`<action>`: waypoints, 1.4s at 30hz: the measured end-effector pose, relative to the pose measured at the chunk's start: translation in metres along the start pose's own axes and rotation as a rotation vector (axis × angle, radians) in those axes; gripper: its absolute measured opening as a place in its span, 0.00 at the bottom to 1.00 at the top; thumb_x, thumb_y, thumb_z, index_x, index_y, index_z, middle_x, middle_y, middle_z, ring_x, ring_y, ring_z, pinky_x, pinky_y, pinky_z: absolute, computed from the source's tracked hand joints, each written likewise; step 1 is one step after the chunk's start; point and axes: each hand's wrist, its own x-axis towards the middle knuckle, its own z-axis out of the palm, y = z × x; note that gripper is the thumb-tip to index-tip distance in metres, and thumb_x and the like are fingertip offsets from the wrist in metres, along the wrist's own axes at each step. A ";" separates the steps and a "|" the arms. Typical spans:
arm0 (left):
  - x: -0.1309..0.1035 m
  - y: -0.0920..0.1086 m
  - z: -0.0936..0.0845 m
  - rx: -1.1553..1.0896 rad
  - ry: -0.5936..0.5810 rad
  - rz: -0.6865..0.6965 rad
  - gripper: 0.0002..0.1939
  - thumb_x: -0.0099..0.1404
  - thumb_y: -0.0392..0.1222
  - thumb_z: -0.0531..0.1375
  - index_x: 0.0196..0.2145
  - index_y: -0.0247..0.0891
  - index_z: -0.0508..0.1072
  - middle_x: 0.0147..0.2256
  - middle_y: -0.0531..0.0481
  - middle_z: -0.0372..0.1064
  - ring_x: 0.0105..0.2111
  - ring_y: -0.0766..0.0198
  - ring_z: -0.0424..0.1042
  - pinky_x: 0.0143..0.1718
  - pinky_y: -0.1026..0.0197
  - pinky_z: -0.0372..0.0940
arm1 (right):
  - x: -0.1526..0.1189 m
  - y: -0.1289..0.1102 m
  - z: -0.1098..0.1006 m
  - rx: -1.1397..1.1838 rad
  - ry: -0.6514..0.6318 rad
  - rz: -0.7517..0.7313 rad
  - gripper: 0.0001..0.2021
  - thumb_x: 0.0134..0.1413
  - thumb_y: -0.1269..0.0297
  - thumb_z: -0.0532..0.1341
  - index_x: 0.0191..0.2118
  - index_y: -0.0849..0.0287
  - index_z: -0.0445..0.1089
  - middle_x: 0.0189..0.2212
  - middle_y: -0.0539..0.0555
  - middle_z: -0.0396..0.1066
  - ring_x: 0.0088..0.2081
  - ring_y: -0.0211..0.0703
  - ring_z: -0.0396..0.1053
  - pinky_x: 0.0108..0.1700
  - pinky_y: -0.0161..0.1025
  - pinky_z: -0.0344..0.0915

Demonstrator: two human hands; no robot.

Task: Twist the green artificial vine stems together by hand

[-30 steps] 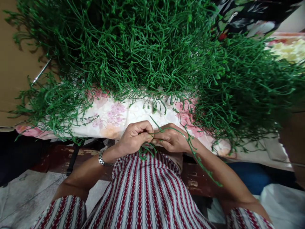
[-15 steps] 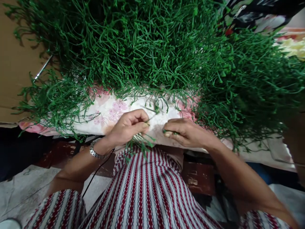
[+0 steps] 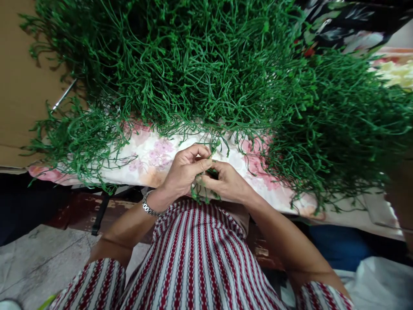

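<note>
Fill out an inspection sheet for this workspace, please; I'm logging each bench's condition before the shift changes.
Surface: floral cloth over a table, mostly buried under stems.
Job's things: small bunch of green stems pinched between both hands at the table's near edge.
Clutter: big heap of green plastic stems covering the cloth; cardboard sheet at far left with a thin metal rod on it.
Hands: left hand and right hand touch, fingers closed on the bunch; a wristwatch on the left wrist.
Cables: nothing seen.
Surroundings: dark floral fabric far right; pale yellow flowers at right edge; white bag on the floor.
</note>
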 end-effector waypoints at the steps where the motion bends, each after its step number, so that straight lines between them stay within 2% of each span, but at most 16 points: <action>1: 0.000 0.000 0.000 0.019 -0.004 0.015 0.10 0.48 0.37 0.65 0.21 0.34 0.66 0.28 0.53 0.60 0.30 0.69 0.60 0.32 0.68 0.57 | 0.000 0.000 0.001 0.023 0.007 0.005 0.08 0.51 0.63 0.58 0.33 0.64 0.67 0.25 0.47 0.59 0.28 0.31 0.55 0.30 0.30 0.55; 5: -0.001 -0.001 -0.001 0.038 -0.018 0.064 0.08 0.49 0.35 0.64 0.21 0.34 0.67 0.28 0.53 0.60 0.31 0.70 0.60 0.32 0.69 0.56 | 0.000 0.000 0.001 0.183 0.033 0.001 0.09 0.51 0.61 0.59 0.32 0.64 0.67 0.27 0.48 0.62 0.30 0.31 0.58 0.32 0.30 0.57; 10: -0.004 -0.001 0.002 -0.043 0.027 0.018 0.09 0.47 0.35 0.65 0.20 0.35 0.67 0.31 0.53 0.61 0.33 0.69 0.62 0.35 0.67 0.58 | -0.002 0.008 0.002 0.451 -0.047 0.130 0.15 0.53 0.53 0.58 0.29 0.63 0.64 0.17 0.43 0.53 0.18 0.26 0.49 0.19 0.27 0.46; 15: -0.008 -0.005 0.004 -0.050 0.044 0.101 0.07 0.49 0.34 0.64 0.21 0.36 0.68 0.32 0.52 0.62 0.38 0.66 0.64 0.43 0.63 0.58 | -0.006 0.013 0.007 0.659 -0.103 0.189 0.21 0.50 0.45 0.57 0.26 0.60 0.58 0.12 0.41 0.50 0.13 0.27 0.46 0.14 0.27 0.43; 19: -0.008 -0.014 0.005 0.054 0.039 0.213 0.05 0.51 0.35 0.63 0.22 0.37 0.68 0.33 0.52 0.62 0.39 0.64 0.64 0.45 0.62 0.58 | -0.007 0.012 0.013 0.713 -0.076 0.212 0.26 0.42 0.38 0.58 0.25 0.60 0.57 0.12 0.41 0.52 0.13 0.26 0.45 0.14 0.27 0.43; 22: -0.008 -0.018 0.006 0.283 0.029 0.319 0.04 0.53 0.32 0.60 0.24 0.38 0.68 0.32 0.51 0.62 0.38 0.63 0.64 0.43 0.61 0.58 | -0.008 0.011 0.017 0.770 -0.032 0.208 0.27 0.37 0.37 0.60 0.24 0.60 0.56 0.12 0.41 0.52 0.13 0.26 0.47 0.14 0.27 0.46; 25: -0.007 -0.020 0.006 0.411 0.025 0.334 0.04 0.54 0.31 0.58 0.25 0.38 0.68 0.32 0.50 0.62 0.38 0.63 0.63 0.41 0.62 0.57 | -0.009 0.010 0.018 0.762 -0.030 0.191 0.23 0.38 0.46 0.66 0.26 0.60 0.58 0.12 0.40 0.52 0.13 0.25 0.48 0.15 0.26 0.46; 29: -0.005 -0.020 0.003 0.280 -0.018 0.237 0.03 0.54 0.33 0.59 0.25 0.37 0.67 0.30 0.52 0.60 0.34 0.66 0.62 0.38 0.64 0.57 | -0.010 0.010 0.018 0.727 -0.040 0.190 0.17 0.40 0.58 0.68 0.28 0.61 0.59 0.14 0.39 0.54 0.14 0.24 0.48 0.15 0.25 0.44; 34: -0.003 -0.021 0.002 0.231 -0.012 0.238 0.03 0.53 0.34 0.60 0.24 0.36 0.68 0.30 0.52 0.61 0.34 0.66 0.62 0.38 0.65 0.57 | -0.011 0.008 0.020 0.676 -0.008 0.221 0.13 0.49 0.58 0.61 0.28 0.59 0.57 0.12 0.38 0.47 0.13 0.24 0.43 0.15 0.26 0.42; 37: -0.004 -0.021 0.004 0.121 0.005 0.231 0.04 0.54 0.35 0.61 0.24 0.36 0.67 0.30 0.52 0.61 0.33 0.67 0.62 0.37 0.65 0.58 | -0.011 0.006 0.016 0.519 0.042 0.189 0.11 0.51 0.58 0.59 0.29 0.59 0.57 0.13 0.39 0.49 0.14 0.25 0.44 0.15 0.26 0.42; 40: -0.006 -0.020 0.005 -0.024 0.120 0.223 0.05 0.55 0.36 0.61 0.25 0.36 0.66 0.28 0.53 0.62 0.30 0.69 0.63 0.35 0.66 0.59 | -0.011 0.005 0.009 0.337 0.040 0.147 0.12 0.53 0.58 0.58 0.30 0.61 0.60 0.18 0.43 0.56 0.17 0.26 0.51 0.19 0.26 0.49; 42: -0.008 -0.017 0.005 -0.082 0.186 0.240 0.05 0.55 0.36 0.61 0.26 0.37 0.65 0.26 0.54 0.63 0.29 0.70 0.63 0.35 0.67 0.59 | -0.012 0.005 0.005 0.299 0.035 0.119 0.13 0.55 0.56 0.56 0.28 0.62 0.59 0.19 0.44 0.57 0.19 0.27 0.53 0.21 0.27 0.51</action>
